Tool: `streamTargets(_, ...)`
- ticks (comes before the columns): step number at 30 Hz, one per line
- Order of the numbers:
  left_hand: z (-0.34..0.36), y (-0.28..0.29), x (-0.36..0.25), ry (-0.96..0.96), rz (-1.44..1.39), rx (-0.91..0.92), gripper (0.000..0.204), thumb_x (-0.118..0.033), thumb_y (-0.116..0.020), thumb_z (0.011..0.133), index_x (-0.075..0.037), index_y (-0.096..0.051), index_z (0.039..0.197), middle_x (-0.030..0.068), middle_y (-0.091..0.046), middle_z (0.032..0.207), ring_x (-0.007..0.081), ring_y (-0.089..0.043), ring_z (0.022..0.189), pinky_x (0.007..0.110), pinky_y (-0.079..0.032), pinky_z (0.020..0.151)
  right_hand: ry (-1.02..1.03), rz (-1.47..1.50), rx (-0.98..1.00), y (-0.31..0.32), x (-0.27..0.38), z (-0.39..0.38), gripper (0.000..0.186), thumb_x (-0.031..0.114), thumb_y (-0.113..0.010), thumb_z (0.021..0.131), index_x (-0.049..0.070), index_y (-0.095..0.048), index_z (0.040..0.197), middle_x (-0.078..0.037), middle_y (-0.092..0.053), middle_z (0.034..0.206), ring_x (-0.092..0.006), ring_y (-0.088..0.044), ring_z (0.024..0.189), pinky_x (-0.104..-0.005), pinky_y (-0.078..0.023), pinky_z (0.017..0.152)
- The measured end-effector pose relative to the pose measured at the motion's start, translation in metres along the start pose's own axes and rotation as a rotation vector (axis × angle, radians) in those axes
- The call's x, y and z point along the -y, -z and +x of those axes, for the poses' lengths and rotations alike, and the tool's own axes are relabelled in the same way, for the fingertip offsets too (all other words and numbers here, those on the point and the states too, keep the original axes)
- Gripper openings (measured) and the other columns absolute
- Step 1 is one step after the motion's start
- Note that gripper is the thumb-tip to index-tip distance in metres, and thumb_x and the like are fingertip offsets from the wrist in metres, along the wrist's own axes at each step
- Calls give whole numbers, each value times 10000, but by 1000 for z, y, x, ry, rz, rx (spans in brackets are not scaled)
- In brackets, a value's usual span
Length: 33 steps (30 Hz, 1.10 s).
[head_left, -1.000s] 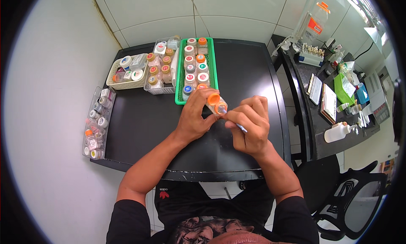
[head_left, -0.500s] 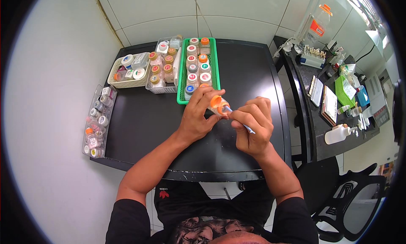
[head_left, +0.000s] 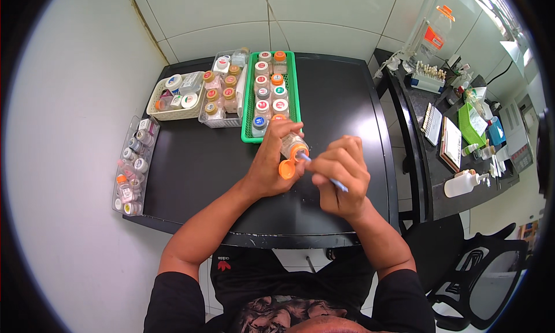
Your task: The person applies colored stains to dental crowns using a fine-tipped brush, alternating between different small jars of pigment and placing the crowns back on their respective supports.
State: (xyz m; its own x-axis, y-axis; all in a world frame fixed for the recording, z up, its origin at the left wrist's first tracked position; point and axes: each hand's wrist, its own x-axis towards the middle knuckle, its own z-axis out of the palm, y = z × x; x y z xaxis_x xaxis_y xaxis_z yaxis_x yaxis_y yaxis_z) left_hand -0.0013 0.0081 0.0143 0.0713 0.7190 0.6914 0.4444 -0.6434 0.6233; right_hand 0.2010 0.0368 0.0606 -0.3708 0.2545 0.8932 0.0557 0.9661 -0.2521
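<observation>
My left hand point(head_left: 270, 164) is wrapped round a small clear bottle point(head_left: 291, 144), tilted with its mouth toward my right hand. Its orange flip cap point(head_left: 287, 169) hangs open on the near side of the orange neck ring. Between the fingers of my right hand point(head_left: 345, 174) is a thin pale-blue stick tool point(head_left: 339, 185), its tip at the bottle's mouth. Whether the tip reaches inside is hard to make out. Just beyond my left hand stands a green basket point(head_left: 296, 96) with several lidded jars point(head_left: 262, 106).
On the black table point(head_left: 341, 96), a clear bin point(head_left: 223, 123) of gold-lidded jars and a cream basket point(head_left: 173, 114) stand left of the green one. A long clear tray point(head_left: 117, 180) of small jars lines the left edge. A side desk point(head_left: 430, 200) bears a white squeeze bottle point(head_left: 459, 185).
My left hand has turned the bottle, so the open cap has swung from its far side to the near side. The stick tool has shifted slightly left and nearer me.
</observation>
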Motion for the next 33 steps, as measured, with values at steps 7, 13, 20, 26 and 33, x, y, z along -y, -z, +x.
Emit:
streamTargets(7, -2, 1, 10, 33, 200, -83, 692, -80, -889, 892, -11, -615, 1524, 194, -588, 1400, 373, -617, 1304, 444, -513, 1132, -295, 113, -134, 8, -12, -3, 269, 264, -777, 1088, 1, -822, 1052, -59, -699, 850, -188, -588, 774, -329, -447, 708)
streamTargets(13, -3, 3, 7, 45, 244, -92, 724, -85, -900, 866, -8, -625, 1531, 192, -595, 1390, 366, -616, 1309, 449, -519, 1119, -685, 579, -339, 0, -15, -9, 336, 252, -652, 1179, -40, -819, 1187, -16, -650, 874, -78, -573, 756, -250, -432, 679)
streamTargets(20, 1, 5, 2, 59, 243, -100, 689, -125, -900, 879, 9, -648, 1507, 191, -611, 1373, 362, -630, 1280, 440, -525, 1102, -669, 563, -318, 3, -27, -16, 353, 265, -647, 1181, -45, -813, 1216, -50, -744, 973, -81, -535, 736, -254, -412, 666)
streamTargets(26, 0, 4, 4, 55, 232, -100, 688, -142, -903, 884, 10, -651, 1507, 187, -622, 1361, 359, -645, 1260, 442, -531, 1089, -685, 743, -455, -1, -37, -18, 353, 265, -641, 1183, -37, -817, 1233, -58, -760, 999, -78, -507, 758, -249, -404, 698)
streamTargets(33, 0, 4, 5, 64, 229, -99, 706, -110, -899, 859, 2, -651, 1510, 181, -622, 1361, 356, -646, 1266, 442, -530, 1095, -708, 686, -401, 0, -36, -20, 373, 277, -643, 1180, -51, -813, 1231, -124, -816, 1186, -87, -484, 769, -270, -404, 711)
